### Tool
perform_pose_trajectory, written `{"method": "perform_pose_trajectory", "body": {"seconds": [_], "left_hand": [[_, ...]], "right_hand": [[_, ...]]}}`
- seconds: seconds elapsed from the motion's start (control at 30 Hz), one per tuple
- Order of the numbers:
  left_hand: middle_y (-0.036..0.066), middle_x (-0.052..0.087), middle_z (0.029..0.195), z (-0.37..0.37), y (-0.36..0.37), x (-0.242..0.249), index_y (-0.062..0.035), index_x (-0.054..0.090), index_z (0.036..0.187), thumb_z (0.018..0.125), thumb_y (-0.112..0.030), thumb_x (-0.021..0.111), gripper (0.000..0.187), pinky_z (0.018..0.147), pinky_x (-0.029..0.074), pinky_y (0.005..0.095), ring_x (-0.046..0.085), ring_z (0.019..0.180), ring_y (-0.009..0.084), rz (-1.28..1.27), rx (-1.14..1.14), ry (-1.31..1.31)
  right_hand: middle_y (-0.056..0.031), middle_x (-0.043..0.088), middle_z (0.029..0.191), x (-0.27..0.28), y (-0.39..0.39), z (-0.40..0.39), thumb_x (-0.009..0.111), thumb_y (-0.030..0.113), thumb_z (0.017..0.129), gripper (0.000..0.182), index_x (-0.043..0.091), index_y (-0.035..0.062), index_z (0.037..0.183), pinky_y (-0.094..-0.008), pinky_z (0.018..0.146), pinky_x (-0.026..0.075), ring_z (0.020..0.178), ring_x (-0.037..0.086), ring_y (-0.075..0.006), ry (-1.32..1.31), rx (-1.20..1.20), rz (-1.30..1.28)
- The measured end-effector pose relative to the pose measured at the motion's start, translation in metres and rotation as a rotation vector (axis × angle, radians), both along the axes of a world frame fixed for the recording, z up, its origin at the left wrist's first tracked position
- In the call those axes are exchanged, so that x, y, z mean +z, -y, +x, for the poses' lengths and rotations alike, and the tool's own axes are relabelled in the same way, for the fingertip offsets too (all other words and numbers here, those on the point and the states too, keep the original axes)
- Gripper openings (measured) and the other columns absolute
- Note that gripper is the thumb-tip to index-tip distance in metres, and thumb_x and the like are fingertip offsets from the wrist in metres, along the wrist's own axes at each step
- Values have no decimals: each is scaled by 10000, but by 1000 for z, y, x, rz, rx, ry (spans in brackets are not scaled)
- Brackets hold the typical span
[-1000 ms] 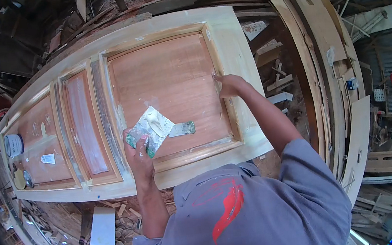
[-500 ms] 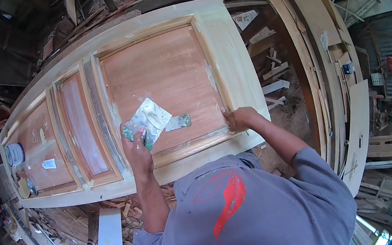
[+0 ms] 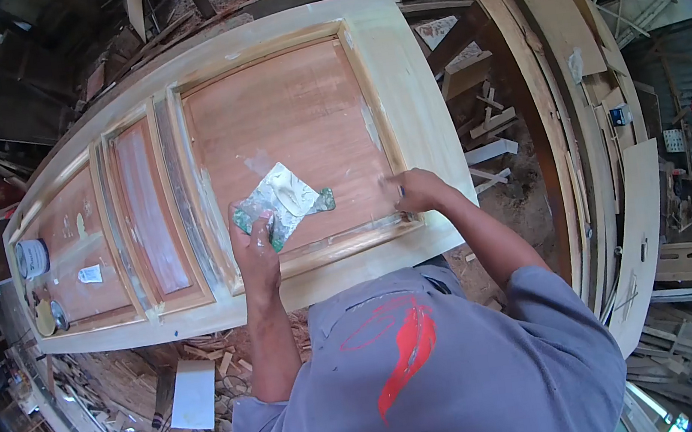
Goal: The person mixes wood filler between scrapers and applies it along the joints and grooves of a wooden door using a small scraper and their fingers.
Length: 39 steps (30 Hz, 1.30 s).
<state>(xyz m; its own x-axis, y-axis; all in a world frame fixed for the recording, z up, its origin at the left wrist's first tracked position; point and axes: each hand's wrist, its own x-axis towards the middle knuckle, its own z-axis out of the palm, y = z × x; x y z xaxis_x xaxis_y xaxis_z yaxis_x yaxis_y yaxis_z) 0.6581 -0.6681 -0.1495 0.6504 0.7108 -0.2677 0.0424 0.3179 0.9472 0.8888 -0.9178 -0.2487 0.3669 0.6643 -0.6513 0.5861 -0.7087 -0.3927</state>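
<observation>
A panelled wooden door (image 3: 427,102) lies flat in front of me. My left hand (image 3: 257,253) grips a square putty board (image 3: 295,189) smeared with white putty, above the large panel's lower left part. Partly hidden behind the board is a small flat piece with a green-stained end (image 3: 325,200), apparently lying on the panel. My right hand (image 3: 421,190) is at the panel's right side by the raised moulding (image 3: 380,117). Its fingers are curled and slightly blurred; anything between them is too small to make out. Pale filler smears mark the moulding and panel.
On the door's far left stand a tub (image 3: 32,258) and a small open tin (image 3: 58,315), near a white label-like piece (image 3: 90,274). Long boards (image 3: 515,48) lean along the right. Wood scraps litter the floor, and a white sheet (image 3: 193,395) lies below the door.
My right hand has lifted a little up and left, off the lower right corner moulding. The putty board in my left hand has shifted right, covering more of the green-stained piece.
</observation>
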Motion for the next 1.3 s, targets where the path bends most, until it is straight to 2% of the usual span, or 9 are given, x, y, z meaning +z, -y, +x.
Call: {"method": "perform_pose_trajectory", "body": {"seconds": [0.23, 0.33, 0.53, 0.8, 0.93, 1.03, 1.13, 1.23, 1.3], "left_hand": [[18, 567, 983, -5, 20, 1, -51, 502, 1111, 955, -42, 552, 164, 832, 455, 250, 531, 902, 87, -25, 58, -7], [16, 568, 985, -9, 28, -5, -53, 499, 1122, 959, -40, 545, 170, 831, 456, 251, 534, 903, 87, -15, 61, -31], [24, 583, 1001, -9, 56, -4, -47, 498, 1144, 958, -37, 549, 193, 833, 466, 260, 547, 910, 89, 29, 92, -61], [41, 593, 1029, -22, 98, 3, -36, 501, 1155, 961, -33, 553, 201, 852, 470, 267, 556, 934, 99, 33, 217, -40], [42, 586, 1031, -33, 115, 5, -32, 500, 1163, 970, -39, 549, 199, 857, 465, 266, 547, 941, 98, 20, 290, -8], [37, 575, 1018, -37, 128, 4, -30, 495, 1164, 977, -40, 541, 193, 856, 462, 264, 534, 931, 95, 77, 312, -55], [43, 562, 1029, -29, 148, 11, -28, 489, 1175, 995, -66, 536, 189, 856, 462, 276, 526, 933, 111, 108, 352, -55], [64, 550, 1068, -18, 168, 9, -35, 473, 1207, 1013, -131, 558, 232, 868, 463, 299, 523, 960, 134, 360, 369, -192], [81, 549, 1139, -9, 180, 1, -50, 438, 1296, 999, -197, 612, 375, 926, 444, 324, 515, 1024, 150, 380, 396, -145]], "right_hand": [[-202, 735, 1036, 28, 7, 5, 675, 268, 708, 536, 729, 180, 1234, -456, 869, 558, 979, 697, -387, -146, 146, -146], [-192, 734, 1063, 23, 25, 3, 650, 215, 723, 521, 725, 182, 1237, -453, 885, 554, 988, 694, -381, -95, -78, 161], [-173, 746, 979, 24, 6, -16, 676, 204, 726, 484, 746, 177, 1204, -454, 864, 554, 947, 710, -357, -33, 558, 210], [-162, 743, 922, 10, -25, -29, 664, 189, 737, 270, 766, 122, 978, -479, 783, 561, 886, 715, -369, 188, 907, 114], [-198, 730, 893, 62, -23, 8, 669, 175, 745, 321, 746, 83, 1043, -499, 752, 557, 843, 709, -390, 125, 664, 261], [-193, 707, 829, 88, 3, 36, 698, 155, 748, 484, 686, 68, 1223, -433, 731, 566, 773, 714, -333, 4, 311, 430], [-105, 703, 830, 93, 36, 53, 712, 46, 848, 564, 567, 23, 1392, -329, 743, 563, 750, 690, -184, -299, -35, 523], [-76, 708, 889, 91, 64, 51, 702, 10, 918, 493, 565, 4, 1392, -272, 760, 552, 818, 667, -108, -627, -323, 698], [-100, 728, 938, 95, 73, 43, 707, 35, 936, 498, 558, 7, 1410, -285, 809, 567, 871, 694, -128, -682, -332, 724]]}}
